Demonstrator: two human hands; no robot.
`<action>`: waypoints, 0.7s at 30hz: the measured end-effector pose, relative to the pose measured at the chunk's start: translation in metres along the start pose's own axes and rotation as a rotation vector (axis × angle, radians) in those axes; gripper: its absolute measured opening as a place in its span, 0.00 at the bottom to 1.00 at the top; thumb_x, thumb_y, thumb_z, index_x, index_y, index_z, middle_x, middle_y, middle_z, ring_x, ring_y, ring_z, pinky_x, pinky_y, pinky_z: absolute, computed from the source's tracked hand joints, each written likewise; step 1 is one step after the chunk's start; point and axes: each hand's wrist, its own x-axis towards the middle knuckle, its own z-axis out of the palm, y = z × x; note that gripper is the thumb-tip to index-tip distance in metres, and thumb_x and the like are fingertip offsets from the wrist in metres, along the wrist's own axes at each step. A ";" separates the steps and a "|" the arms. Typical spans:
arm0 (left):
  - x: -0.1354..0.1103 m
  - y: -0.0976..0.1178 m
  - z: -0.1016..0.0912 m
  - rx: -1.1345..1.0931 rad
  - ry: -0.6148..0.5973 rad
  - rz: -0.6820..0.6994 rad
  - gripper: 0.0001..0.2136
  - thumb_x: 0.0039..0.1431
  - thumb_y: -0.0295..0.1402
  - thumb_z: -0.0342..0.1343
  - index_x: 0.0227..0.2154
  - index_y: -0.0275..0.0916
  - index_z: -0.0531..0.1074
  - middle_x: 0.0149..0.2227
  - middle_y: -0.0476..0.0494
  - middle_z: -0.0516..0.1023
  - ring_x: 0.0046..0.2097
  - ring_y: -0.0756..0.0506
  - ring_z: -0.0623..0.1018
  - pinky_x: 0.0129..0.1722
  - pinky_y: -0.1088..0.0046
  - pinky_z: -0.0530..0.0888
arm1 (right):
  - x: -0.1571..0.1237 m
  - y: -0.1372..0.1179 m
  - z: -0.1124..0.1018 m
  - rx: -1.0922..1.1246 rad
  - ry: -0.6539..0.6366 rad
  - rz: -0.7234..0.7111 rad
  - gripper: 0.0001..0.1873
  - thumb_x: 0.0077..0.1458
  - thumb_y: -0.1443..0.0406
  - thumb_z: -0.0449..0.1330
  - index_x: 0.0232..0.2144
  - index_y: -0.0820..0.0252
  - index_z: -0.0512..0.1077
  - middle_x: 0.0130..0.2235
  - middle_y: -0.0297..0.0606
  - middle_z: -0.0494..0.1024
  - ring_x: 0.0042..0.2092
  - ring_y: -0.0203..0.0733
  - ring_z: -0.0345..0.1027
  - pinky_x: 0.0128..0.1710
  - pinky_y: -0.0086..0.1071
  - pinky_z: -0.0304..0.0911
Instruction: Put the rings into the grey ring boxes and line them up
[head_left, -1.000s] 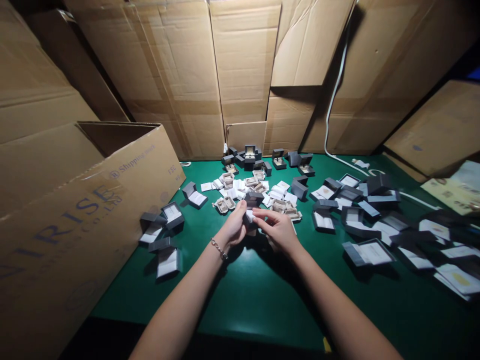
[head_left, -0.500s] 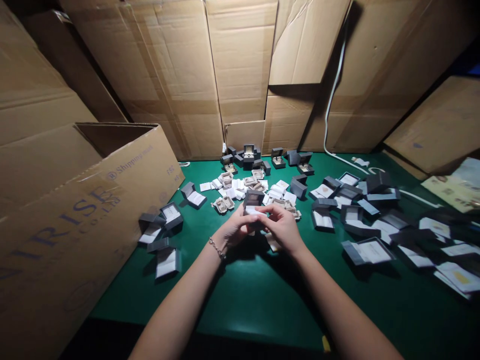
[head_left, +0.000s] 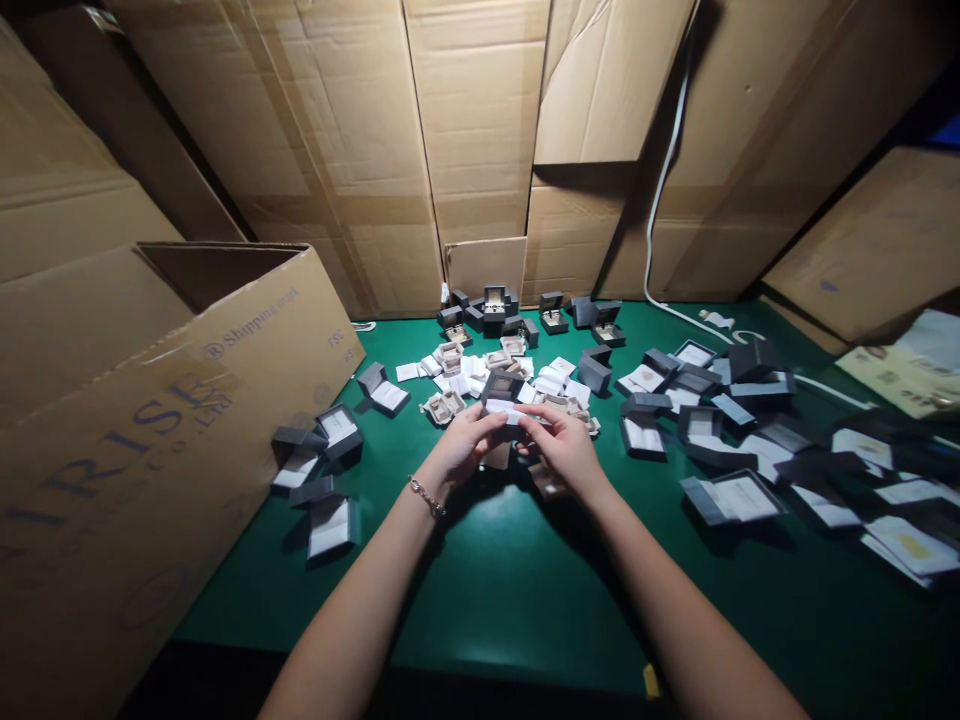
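Observation:
Between both hands, above the green table, is a small dark jewelry box with its lid up and a white insert showing. My left hand is closed on the box's left side, thumb near the white insert. My right hand grips the right side, fingertips at the insert's edge. The box's underside is hidden by the fingers. Just beyond lie beige box inserts and white folded pads in a loose heap. A beige piece lies partly under my right hand.
A large cardboard carton stands at the left. Open dark boxes with white inserts lie beside it. Many more, with cards, spread over the right side. Boxes holding jewelry stand at the back, near a white cable.
The fingers have shifted on the box: my left thumb now rests at the front of the white insert, and my right fingers have moved to its right edge. The view has shifted slightly.

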 end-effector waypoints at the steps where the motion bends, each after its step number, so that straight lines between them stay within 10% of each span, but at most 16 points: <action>1: 0.001 0.000 -0.001 0.014 -0.002 0.003 0.15 0.40 0.33 0.68 0.33 0.34 0.76 0.35 0.43 0.79 0.36 0.49 0.76 0.38 0.74 0.71 | 0.000 0.000 -0.001 0.005 -0.004 0.010 0.22 0.44 0.52 0.65 0.38 0.61 0.75 0.29 0.38 0.79 0.25 0.40 0.72 0.27 0.34 0.71; 21: 0.003 -0.006 0.002 0.101 -0.044 0.067 0.16 0.40 0.26 0.64 0.37 0.34 0.73 0.34 0.46 0.77 0.32 0.53 0.73 0.34 0.77 0.70 | 0.007 0.006 -0.005 -0.046 -0.063 -0.035 0.16 0.41 0.54 0.66 0.26 0.60 0.72 0.46 0.43 0.77 0.27 0.35 0.71 0.25 0.32 0.71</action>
